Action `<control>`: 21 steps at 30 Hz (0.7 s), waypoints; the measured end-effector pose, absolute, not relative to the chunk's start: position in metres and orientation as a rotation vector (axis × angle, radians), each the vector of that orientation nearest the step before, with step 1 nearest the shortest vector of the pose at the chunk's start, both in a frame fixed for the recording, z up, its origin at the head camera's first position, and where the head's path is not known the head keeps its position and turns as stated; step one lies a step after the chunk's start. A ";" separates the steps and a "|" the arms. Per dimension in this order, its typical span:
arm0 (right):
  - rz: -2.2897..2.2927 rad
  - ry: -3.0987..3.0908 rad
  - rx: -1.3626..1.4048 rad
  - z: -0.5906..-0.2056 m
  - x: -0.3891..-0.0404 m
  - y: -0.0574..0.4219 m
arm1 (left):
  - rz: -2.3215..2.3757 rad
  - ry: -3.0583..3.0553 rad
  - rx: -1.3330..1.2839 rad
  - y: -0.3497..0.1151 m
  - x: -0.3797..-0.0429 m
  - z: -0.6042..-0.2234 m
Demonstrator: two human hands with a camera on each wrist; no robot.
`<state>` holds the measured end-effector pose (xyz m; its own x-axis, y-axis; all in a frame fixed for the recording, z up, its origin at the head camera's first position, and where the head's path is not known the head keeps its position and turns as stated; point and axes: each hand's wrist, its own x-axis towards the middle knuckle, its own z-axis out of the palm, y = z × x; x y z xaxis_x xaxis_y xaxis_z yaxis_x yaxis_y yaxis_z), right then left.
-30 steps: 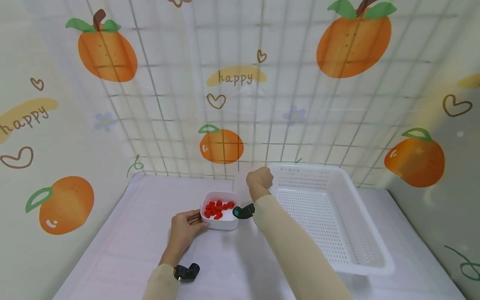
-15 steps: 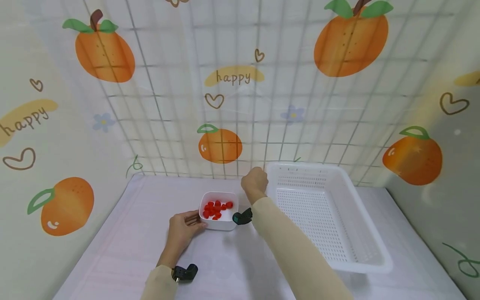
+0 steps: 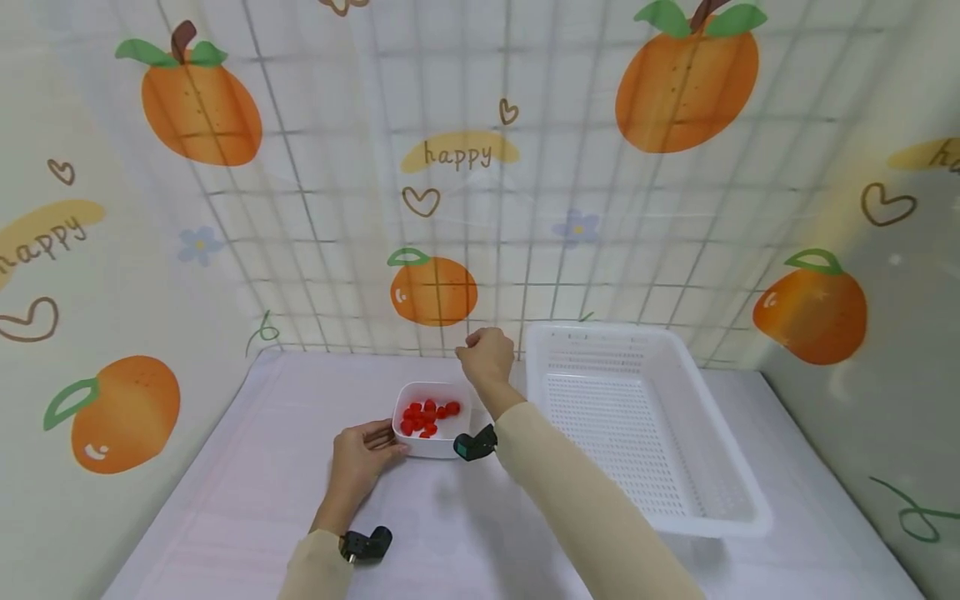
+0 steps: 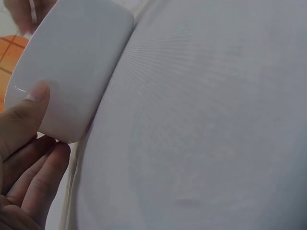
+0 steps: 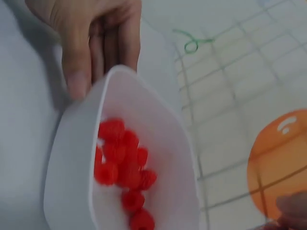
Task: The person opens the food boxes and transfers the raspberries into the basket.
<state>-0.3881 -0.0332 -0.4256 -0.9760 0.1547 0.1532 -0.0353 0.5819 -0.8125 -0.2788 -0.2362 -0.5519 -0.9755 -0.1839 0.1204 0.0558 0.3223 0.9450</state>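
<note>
A small white box (image 3: 427,448) stands on the table, holding several red raspberries (image 5: 125,175). My left hand (image 3: 358,461) grips the box at its left side; in the left wrist view the thumb (image 4: 29,108) lies on the white wall and the curled fingers touch its lower corner. My right hand (image 3: 489,360) is raised behind and right of the box, fingers curled. Only its fingertips (image 5: 293,206) show at the corner of the right wrist view, with a bit of red beneath them, apparently a raspberry; most of it is out of frame.
A large white perforated basket (image 3: 723,450) stands to the right, close to the right forearm. A printed cloth (image 3: 337,275) hangs over a wire grid behind the table. The table has a white cover (image 3: 255,467).
My right hand has moved left, away from the basket's left edge and towards the box. The left hand still holds the box, and the raspberries inside lie as before. The head view shifts slightly.
</note>
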 end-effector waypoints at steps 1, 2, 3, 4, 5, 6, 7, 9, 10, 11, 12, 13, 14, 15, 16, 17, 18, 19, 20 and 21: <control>1.374 -2.596 -0.060 -0.423 -0.386 -0.035 | -1.706 -2.382 0.113 -0.236 -0.279 -0.552; 1.396 -2.593 -0.023 -0.421 -0.383 -0.038 | -1.702 -2.382 0.115 -0.236 -0.278 -0.552; 1.417 -2.592 0.016 -0.420 -0.381 -0.040 | -1.697 -2.383 0.115 -0.235 -0.278 -0.552; 1.431 -2.597 0.056 -0.418 -0.379 -0.042 | -1.690 -2.386 0.114 -0.235 -0.278 -0.553; 1.445 -2.600 0.089 -0.417 -0.376 -0.044 | -1.684 -2.389 0.115 -0.235 -0.278 -0.553; 1.462 -2.609 0.117 -0.416 -0.374 -0.045 | -1.685 -2.388 0.117 -0.235 -0.278 -0.553; 1.477 -2.621 0.145 -0.416 -0.372 -0.047 | -1.684 -2.388 0.119 -0.235 -0.277 -0.553; 1.499 -2.654 0.182 -0.417 -0.369 -0.051 | -1.680 -2.391 0.125 -0.235 -0.277 -0.553; 1.510 -2.672 0.189 -0.418 -0.367 -0.052 | -1.674 -2.394 0.127 -0.234 -0.277 -0.553; 1.511 -2.689 0.194 -0.420 -0.366 -0.053 | -1.672 -2.394 0.125 -0.234 -0.276 -0.553; 1.514 -2.709 0.192 -0.422 -0.364 -0.054 | -1.671 -2.395 0.129 -0.234 -0.276 -0.553; 1.519 -2.725 0.183 -0.425 -0.363 -0.055 | -1.665 -2.398 0.129 -0.234 -0.275 -0.553; 1.524 -2.739 0.172 -0.427 -0.362 -0.055 | -1.663 -2.399 0.127 -0.233 -0.275 -0.553; 1.529 -2.752 0.157 -0.430 -0.360 -0.056 | -1.660 -2.400 0.127 -0.233 -0.275 -0.553; 1.531 -2.763 0.146 -0.432 -0.359 -0.056 | -1.659 -2.401 0.132 -0.233 -0.274 -0.553; 1.529 -2.774 0.144 -0.435 -0.357 -0.056 | -1.659 -2.403 0.137 -0.232 -0.274 -0.553; 1.537 -2.782 0.137 -0.438 -0.356 -0.056 | -1.657 -2.406 0.145 -0.232 -0.275 -0.553; 1.540 -2.786 0.138 -0.441 -0.356 -0.056 | -1.653 -2.409 0.147 -0.232 -0.275 -0.553; 1.539 -2.790 0.142 -0.444 -0.355 -0.056 | -1.652 -2.409 0.146 -0.231 -0.274 -0.552; 1.542 -2.791 0.146 -0.448 -0.354 -0.055 | -1.647 -2.410 0.143 -0.231 -0.275 -0.553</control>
